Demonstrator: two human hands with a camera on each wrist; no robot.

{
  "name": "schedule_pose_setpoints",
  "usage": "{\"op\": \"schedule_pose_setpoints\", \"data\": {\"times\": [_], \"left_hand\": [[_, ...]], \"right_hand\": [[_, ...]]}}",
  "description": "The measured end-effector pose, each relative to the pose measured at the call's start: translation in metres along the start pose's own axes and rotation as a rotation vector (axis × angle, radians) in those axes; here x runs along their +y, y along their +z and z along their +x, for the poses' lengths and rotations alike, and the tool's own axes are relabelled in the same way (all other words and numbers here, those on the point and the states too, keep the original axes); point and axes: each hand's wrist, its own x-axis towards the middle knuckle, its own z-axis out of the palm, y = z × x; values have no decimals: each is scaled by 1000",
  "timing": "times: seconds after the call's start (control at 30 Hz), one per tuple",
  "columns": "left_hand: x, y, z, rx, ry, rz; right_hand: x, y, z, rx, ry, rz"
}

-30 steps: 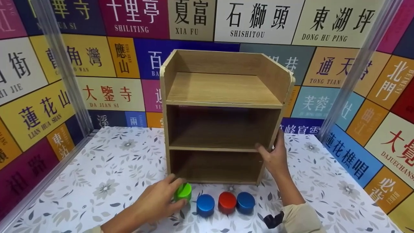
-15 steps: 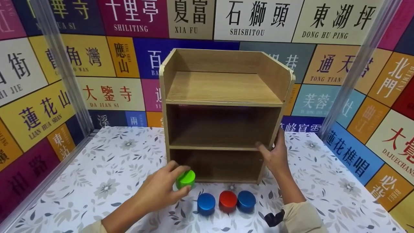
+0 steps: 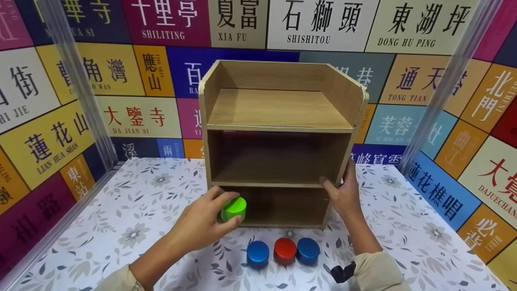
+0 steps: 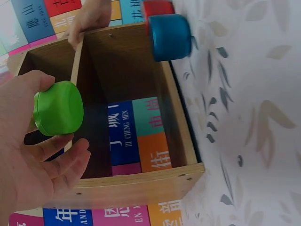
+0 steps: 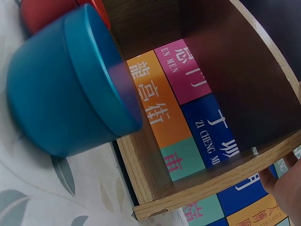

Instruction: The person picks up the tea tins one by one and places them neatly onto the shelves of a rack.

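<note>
My left hand (image 3: pixel 204 218) pinches a small round green tin (image 3: pixel 234 209) between thumb and fingers, held off the table before the lower left of a wooden shelf unit (image 3: pixel 278 128). In the left wrist view the green tin (image 4: pixel 59 108) sits against the thumb and fingertips, in front of the shelf's open side. My right hand (image 3: pixel 342 198) grips the shelf's right side panel, thumb at the front edge by the middle board and fingers on the outer face. In the right wrist view only part of the right hand (image 5: pixel 288 188) shows, at the right edge.
On the table in front of the shelf stand a blue tin (image 3: pixel 257 254), a red tin (image 3: pixel 285 251) and another blue tin (image 3: pixel 308 251). A flower-patterned white cloth (image 3: pixel 133 238) covers the table. Printed panels (image 3: pixel 319 26) wall the back and sides.
My left hand has lifted the green tin from the table, up and slightly right, to the height of the lower compartment. The right hand keeps its place on the shelf.
</note>
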Motion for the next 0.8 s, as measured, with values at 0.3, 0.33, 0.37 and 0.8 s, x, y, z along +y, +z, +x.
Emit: {"op": "schedule_pose_setpoints", "data": {"times": [0.3, 0.33, 0.37, 0.8], "left_hand": [[6, -14, 8, 56, -7, -55], [7, -15, 9, 65, -8, -64], [7, -17, 10, 71, -10, -74], [17, -58, 24, 217, 47, -188]], "right_hand": [[-1, 0, 0, -9, 25, -34], [-1, 1, 0, -10, 27, -36], [-1, 1, 0, -11, 27, -36], [-3, 1, -1, -4, 35, 2]]}}
